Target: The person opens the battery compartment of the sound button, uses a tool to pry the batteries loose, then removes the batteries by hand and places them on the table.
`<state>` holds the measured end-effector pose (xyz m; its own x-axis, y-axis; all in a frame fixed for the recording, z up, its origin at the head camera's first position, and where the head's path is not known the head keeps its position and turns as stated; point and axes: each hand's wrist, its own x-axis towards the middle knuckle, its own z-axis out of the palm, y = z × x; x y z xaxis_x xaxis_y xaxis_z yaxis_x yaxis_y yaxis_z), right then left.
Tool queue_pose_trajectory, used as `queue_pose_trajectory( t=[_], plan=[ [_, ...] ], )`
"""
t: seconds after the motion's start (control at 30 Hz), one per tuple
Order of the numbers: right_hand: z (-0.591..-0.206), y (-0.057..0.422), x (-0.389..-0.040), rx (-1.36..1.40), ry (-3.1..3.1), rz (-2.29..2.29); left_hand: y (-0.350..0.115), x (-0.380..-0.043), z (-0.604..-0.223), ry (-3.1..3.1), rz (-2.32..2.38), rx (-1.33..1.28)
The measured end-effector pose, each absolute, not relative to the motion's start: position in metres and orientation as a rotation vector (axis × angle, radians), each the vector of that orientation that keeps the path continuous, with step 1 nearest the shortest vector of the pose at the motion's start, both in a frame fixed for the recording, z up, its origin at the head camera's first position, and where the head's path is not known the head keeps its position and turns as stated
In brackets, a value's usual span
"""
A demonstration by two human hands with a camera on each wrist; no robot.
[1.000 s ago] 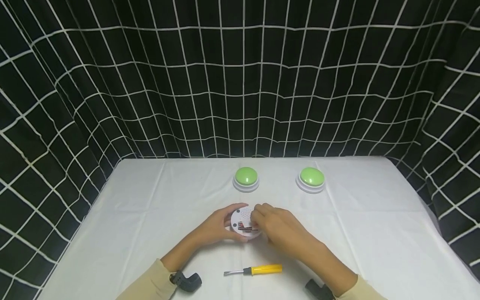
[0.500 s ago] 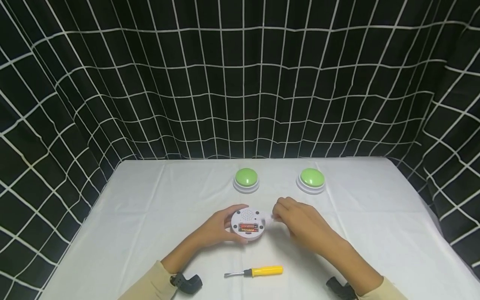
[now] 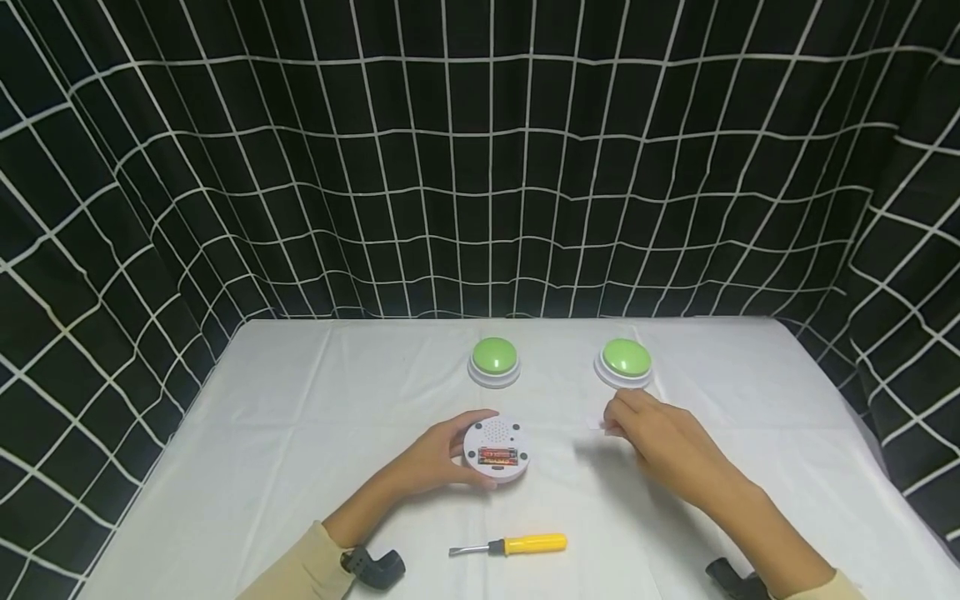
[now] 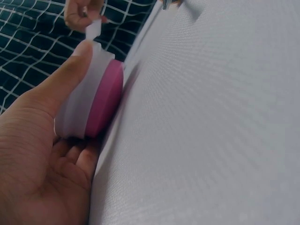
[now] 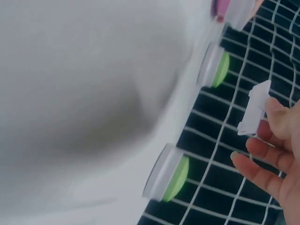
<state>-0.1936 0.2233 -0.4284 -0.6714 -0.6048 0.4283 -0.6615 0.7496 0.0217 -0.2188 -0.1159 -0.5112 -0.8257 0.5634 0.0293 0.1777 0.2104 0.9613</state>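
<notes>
My left hand grips a round white push button by its sides. It is turned underside up, and its pink dome faces the table in the left wrist view. On the underside, small batteries with red wrapping lie in an uncovered compartment, below a patch of speaker holes. Off to the right, above the table, my right hand pinches a small white battery cover between thumb and fingers. The cover's little tabs show in the right wrist view.
Two green-domed push buttons, one left and one right, stand farther back on the white-covered table. A flat screwdriver with a yellow handle lies nearer the front. Black cloth with white grid lines rises behind the table.
My right hand has drawn away from the push button to the right, taking the battery cover with it and baring the batteries. The left hand has stayed in place.
</notes>
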Motion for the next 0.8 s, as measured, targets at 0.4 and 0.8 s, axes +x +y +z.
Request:
queue_pose_trajectory(
  t=[0.4, 0.8],
  plan=[
    [-0.433, 0.267, -0.198, 0.872, -2.593, 0.147, -0.116, -0.219, -0.513, 2.154, 1.653, 0.674],
    [-0.444, 0.309, -0.208, 0.812, -2.603, 0.126, -0.118, -0.221, -0.513, 2.183, 1.628, 0.689]
  ],
)
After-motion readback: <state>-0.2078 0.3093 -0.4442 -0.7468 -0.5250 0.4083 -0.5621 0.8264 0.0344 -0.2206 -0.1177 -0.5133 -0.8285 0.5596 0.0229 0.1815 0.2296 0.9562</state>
